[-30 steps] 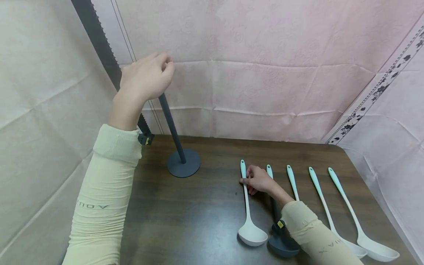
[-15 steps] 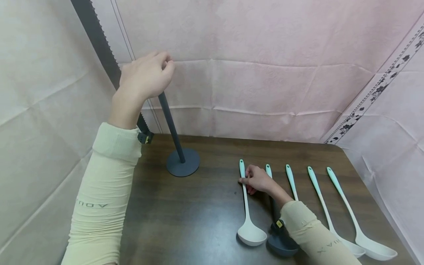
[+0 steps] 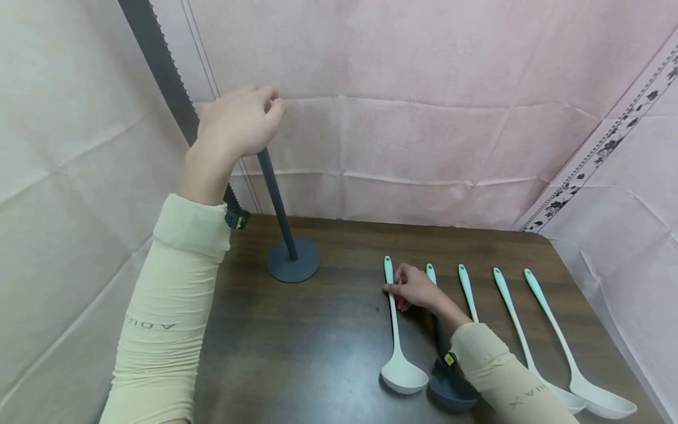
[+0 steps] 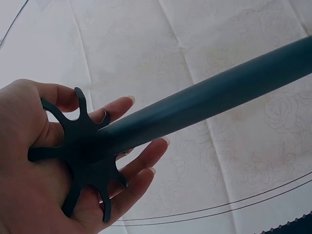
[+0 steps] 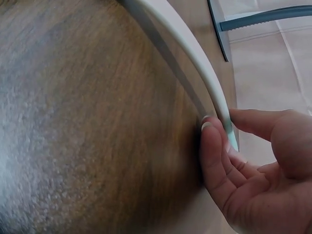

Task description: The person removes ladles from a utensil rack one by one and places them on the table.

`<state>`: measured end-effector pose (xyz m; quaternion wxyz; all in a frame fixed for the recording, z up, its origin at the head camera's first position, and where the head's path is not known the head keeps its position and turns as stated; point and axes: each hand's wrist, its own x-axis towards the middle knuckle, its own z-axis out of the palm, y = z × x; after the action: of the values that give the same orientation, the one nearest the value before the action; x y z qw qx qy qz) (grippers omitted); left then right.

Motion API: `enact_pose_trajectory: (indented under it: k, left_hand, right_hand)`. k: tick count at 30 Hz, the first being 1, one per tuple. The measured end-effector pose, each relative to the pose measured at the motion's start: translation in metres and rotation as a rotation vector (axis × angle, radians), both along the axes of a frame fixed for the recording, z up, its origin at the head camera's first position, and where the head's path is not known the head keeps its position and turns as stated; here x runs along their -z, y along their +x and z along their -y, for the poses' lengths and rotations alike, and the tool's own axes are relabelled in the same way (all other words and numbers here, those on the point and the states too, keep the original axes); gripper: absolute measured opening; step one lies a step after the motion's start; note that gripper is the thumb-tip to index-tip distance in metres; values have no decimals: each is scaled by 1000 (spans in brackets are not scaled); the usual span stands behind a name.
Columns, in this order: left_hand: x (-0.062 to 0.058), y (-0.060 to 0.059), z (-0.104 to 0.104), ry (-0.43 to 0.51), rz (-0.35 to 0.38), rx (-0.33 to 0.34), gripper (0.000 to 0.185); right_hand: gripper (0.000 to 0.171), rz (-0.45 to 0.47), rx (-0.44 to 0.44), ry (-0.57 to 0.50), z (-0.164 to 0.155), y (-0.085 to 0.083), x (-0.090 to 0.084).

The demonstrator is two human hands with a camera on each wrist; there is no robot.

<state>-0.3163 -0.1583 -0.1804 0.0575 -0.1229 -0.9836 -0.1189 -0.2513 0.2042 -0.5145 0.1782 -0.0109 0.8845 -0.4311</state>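
Observation:
My left hand [image 3: 238, 123] grips the top of a dark grey utensil stand [image 3: 276, 200], which stands on a round base at the table's back left. In the left wrist view, my fingers curl round its ring of hooks [image 4: 87, 151], with the pole [image 4: 204, 102] running away to the right. My right hand [image 3: 418, 288] pinches the upper handle of a white ladle [image 3: 404, 376] with a mint handle end. In the right wrist view, thumb and fingers lie on opposite sides of the handle [image 5: 204, 68]. The ladle lies on the table, its bowl towards me.
Right of the ladle lie a dark ladle [image 3: 452, 391], a mint-ended handle [image 3: 467, 288] whose lower part my sleeve hides, and two white utensils, one a long-handled spoon [image 3: 601, 400]. The wooden table [image 3: 296, 341] meets cloth hangings at the back and sides.

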Motion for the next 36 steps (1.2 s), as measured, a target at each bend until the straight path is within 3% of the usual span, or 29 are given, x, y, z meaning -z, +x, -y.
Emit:
enact_pose_trajectory:
  k: [6, 12, 18, 27, 30, 36]
  left_hand:
    - [5, -3, 1, 10, -24, 3, 71]
    - [7, -7, 4, 61, -74, -24, 69]
    - [11, -12, 3, 126, -109, -18, 66]
    - [8, -13, 8, 216, -70, 7, 64]
    - [7, -9, 10, 203, -111, -23, 67]
    - [11, 2, 5, 202, -285, -65, 71]
  right_hand:
    - [34, 37, 2, -85, -3, -1, 0]
    - [37, 3, -50, -74, -6, -12, -8]
    - [51, -122, -112, 59, -18, -18, -45]
    - [62, -360, -122, 196, -31, -11, -102]
    - [64, -421, -98, 213, -33, -9, -113]
    - [72, -492, -42, 275, -38, -4, -126]
